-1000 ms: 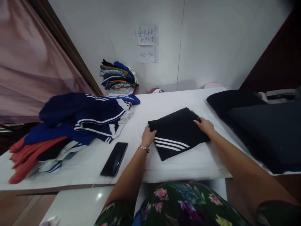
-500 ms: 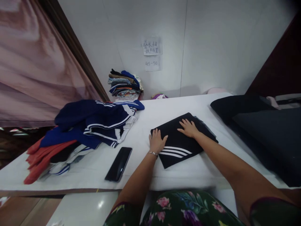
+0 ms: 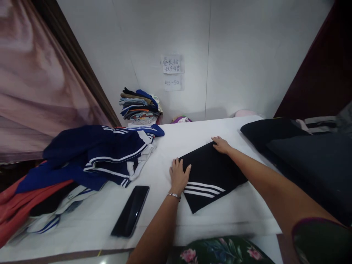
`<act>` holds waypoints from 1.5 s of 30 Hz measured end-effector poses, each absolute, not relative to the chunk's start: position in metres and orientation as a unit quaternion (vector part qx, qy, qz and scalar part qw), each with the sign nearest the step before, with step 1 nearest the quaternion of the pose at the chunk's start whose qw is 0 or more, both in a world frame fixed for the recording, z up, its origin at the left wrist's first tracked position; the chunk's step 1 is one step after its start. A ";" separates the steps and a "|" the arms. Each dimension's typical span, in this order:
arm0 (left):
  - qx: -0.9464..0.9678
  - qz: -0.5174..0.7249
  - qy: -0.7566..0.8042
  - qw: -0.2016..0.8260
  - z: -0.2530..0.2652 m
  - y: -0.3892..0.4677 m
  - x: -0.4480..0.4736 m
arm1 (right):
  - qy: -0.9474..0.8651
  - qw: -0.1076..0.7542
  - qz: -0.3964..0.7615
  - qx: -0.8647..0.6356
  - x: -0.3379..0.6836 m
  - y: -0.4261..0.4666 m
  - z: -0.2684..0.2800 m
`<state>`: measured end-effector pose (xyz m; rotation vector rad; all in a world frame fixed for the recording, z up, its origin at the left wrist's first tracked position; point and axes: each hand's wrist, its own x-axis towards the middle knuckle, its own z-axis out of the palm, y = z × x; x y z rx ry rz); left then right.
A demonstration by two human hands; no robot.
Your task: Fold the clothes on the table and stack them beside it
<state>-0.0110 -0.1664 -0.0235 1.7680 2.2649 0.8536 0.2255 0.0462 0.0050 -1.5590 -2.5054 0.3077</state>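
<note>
A folded black garment (image 3: 211, 168) with white stripes near its front corner lies flat on the white table. My left hand (image 3: 180, 176), with a bracelet at the wrist, rests open on the garment's left corner, fingers spread. At the far edge, my right hand (image 3: 220, 145) lies over the cloth with its fingers stretched out and bent slightly over the border. Part of the garment's right side is hidden behind my right forearm.
A black phone (image 3: 130, 211) lies left of my left arm. Loose navy, blue and red clothes (image 3: 110, 146) are heaped on the left. Dark folded clothes (image 3: 305, 154) lie on the right. A folded stack (image 3: 140, 106) stands at the back, below wall notes (image 3: 172, 71).
My right hand has moved from the middle of the garment to its far edge. My left hand stays at the left corner. The view has shifted slightly.
</note>
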 end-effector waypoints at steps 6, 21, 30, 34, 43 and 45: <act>0.554 0.314 0.769 0.053 -0.022 -0.143 -0.037 | -0.835 0.061 0.133 -0.531 0.230 0.075 0.010; 0.551 0.366 0.748 0.057 -0.029 -0.123 -0.051 | -0.785 0.116 0.183 -0.580 0.253 0.081 0.021; 0.565 0.369 0.737 0.032 -0.035 -0.123 -0.054 | -0.760 0.062 0.082 -0.641 0.226 0.065 -0.004; 0.598 0.359 0.717 0.005 -0.026 -0.133 -0.044 | -0.764 0.039 0.068 -0.641 0.226 0.061 -0.001; 0.667 0.156 0.726 0.063 -0.019 -0.143 -0.026 | -0.768 0.023 0.064 -0.637 0.240 0.050 0.005; 0.665 0.152 0.728 0.065 -0.019 -0.143 -0.027 | -0.760 0.024 0.046 -0.648 0.240 0.042 0.004</act>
